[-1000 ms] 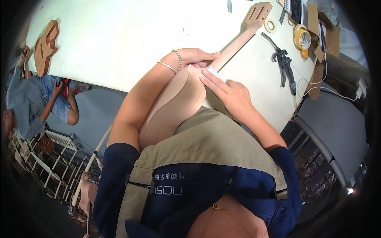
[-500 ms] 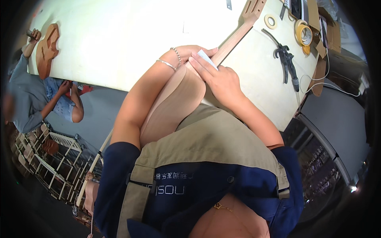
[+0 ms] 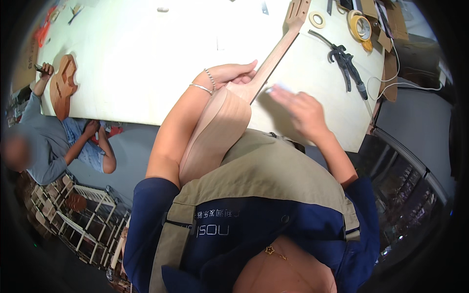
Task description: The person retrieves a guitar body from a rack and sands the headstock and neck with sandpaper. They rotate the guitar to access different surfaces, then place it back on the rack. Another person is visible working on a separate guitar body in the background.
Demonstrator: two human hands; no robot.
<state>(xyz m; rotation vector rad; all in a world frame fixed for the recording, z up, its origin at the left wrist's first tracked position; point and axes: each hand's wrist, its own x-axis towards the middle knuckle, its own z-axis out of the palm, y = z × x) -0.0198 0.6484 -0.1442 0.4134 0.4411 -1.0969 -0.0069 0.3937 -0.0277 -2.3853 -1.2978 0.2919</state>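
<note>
A bare wooden guitar (image 3: 219, 119), pale and unvarnished, lies slantwise against my apron, its neck (image 3: 278, 53) reaching onto the table toward the upper right. My left forearm wraps along its body. At the base of the neck, my left hand (image 3: 230, 74) rests with fingers curled against the wood and thumb stretched out. Lifted off to the right of the neck, my right hand (image 3: 300, 108) pinches a small white folded sheet of sandpaper (image 3: 282, 88), smeared by motion. The body's lower end is hidden by my apron and arm.
On the white table (image 3: 122, 63), a black air blow gun (image 3: 349, 71) and tape rolls (image 3: 360, 27) lie right. A seated co-worker (image 3: 46, 151) at the left is beside a brown guitar body (image 3: 64, 88). Wooden racks (image 3: 80, 219) stand lower left.
My right hand has come off the base of the neck and moved right and down with the sandpaper. My left fingers have curled in. The view has shifted slightly.
</note>
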